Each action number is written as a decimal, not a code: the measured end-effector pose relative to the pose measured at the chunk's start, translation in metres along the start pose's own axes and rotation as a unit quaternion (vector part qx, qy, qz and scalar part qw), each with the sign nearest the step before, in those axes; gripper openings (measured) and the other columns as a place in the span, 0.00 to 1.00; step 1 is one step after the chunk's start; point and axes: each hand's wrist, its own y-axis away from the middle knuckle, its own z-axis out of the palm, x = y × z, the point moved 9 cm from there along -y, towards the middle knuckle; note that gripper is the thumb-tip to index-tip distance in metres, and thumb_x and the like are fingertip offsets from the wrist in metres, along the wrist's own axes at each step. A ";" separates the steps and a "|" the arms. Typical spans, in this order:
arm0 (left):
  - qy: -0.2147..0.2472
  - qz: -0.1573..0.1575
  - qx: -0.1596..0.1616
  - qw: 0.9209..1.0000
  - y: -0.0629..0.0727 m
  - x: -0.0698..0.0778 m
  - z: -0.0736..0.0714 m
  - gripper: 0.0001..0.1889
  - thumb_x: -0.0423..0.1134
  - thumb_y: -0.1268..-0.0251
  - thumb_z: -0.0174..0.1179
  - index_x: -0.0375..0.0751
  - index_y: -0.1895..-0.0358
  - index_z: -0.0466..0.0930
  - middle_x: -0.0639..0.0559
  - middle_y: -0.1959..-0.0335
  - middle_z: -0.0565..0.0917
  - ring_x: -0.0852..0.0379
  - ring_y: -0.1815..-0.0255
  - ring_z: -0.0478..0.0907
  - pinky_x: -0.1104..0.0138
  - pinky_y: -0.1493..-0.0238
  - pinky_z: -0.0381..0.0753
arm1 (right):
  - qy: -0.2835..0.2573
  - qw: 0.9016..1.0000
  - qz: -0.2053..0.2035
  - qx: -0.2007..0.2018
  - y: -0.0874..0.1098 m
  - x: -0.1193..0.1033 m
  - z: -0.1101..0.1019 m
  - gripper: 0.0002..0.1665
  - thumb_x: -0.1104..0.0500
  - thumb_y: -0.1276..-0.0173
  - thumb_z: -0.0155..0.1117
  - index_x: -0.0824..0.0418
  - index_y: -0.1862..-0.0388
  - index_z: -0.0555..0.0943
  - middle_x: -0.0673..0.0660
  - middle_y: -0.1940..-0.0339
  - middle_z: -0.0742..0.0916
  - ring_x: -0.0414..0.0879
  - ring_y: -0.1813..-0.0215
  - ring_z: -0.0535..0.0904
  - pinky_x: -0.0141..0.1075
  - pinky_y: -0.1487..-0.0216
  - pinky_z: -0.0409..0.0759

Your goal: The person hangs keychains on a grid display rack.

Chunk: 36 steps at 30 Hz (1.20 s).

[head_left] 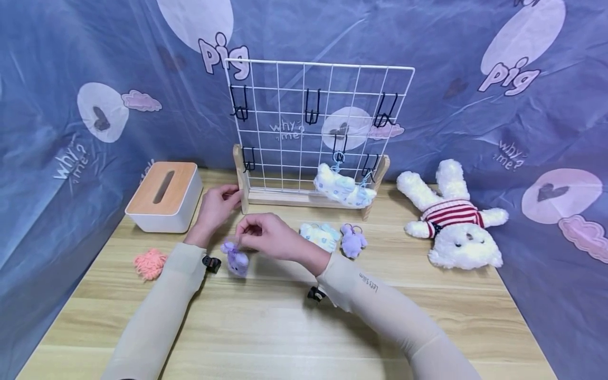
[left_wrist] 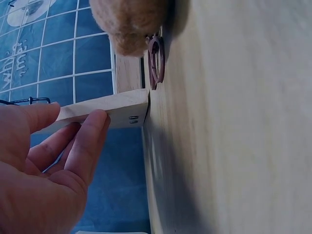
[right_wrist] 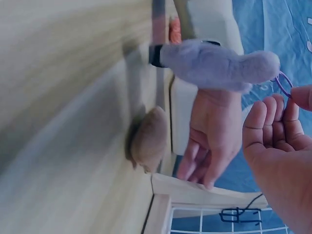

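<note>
My right hand (head_left: 273, 236) pinches the ring (right_wrist: 283, 84) of a purple plush keychain (head_left: 236, 260), which dangles over the table left of that hand. My left hand (head_left: 217, 207) reaches to the left wooden upright (head_left: 241, 177) of a white wire grid rack (head_left: 304, 126); its extended fingers (left_wrist: 90, 139) touch the wood near the base. A brown plush keychain (right_wrist: 150, 139) with a dark ring (left_wrist: 157, 61) lies beside that base, mostly hidden behind my right hand in the head view. Blue-and-white plush keychains (head_left: 344, 187) hang from black hooks at the rack's lower right.
Another blue-and-white plush (head_left: 319, 237) and a second purple plush (head_left: 352, 241) lie before the rack. At left stand a wood-topped tissue box (head_left: 163, 198) and a coral fluffy ball (head_left: 150, 264). A white teddy bear (head_left: 461, 221) lies at right. Several black hooks (head_left: 312, 108) hang on the grid.
</note>
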 end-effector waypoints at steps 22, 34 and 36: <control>-0.029 0.002 0.007 1.000 -0.002 -0.001 0.000 0.21 0.44 0.13 0.62 0.30 0.34 0.87 0.31 0.44 0.93 0.37 0.46 0.91 0.58 0.45 0.90 | -0.024 0.995 -0.007 0.095 -0.027 -0.012 -0.054 0.05 0.67 0.19 0.65 0.67 0.54 0.87 0.54 0.60 0.89 0.38 0.59 0.84 0.29 0.54 0.87; -0.050 0.054 0.022 0.997 -0.021 -0.034 0.004 0.22 0.27 0.32 0.63 0.34 0.37 0.89 0.30 0.44 0.93 0.30 0.44 0.89 0.41 0.40 0.90 | 0.012 0.989 -0.025 0.144 -0.049 -0.020 -0.076 0.04 0.66 0.20 0.66 0.64 0.56 0.87 0.51 0.62 0.88 0.36 0.63 0.79 0.26 0.66 0.75; -0.055 0.079 0.034 0.995 -0.032 -0.054 0.008 0.23 0.27 0.37 0.63 0.38 0.39 0.91 0.33 0.46 0.94 0.30 0.46 0.90 0.41 0.43 0.91 | 0.017 0.989 -0.026 0.147 -0.052 -0.020 -0.078 0.05 0.66 0.20 0.66 0.63 0.56 0.87 0.51 0.61 0.89 0.36 0.63 0.79 0.26 0.65 0.76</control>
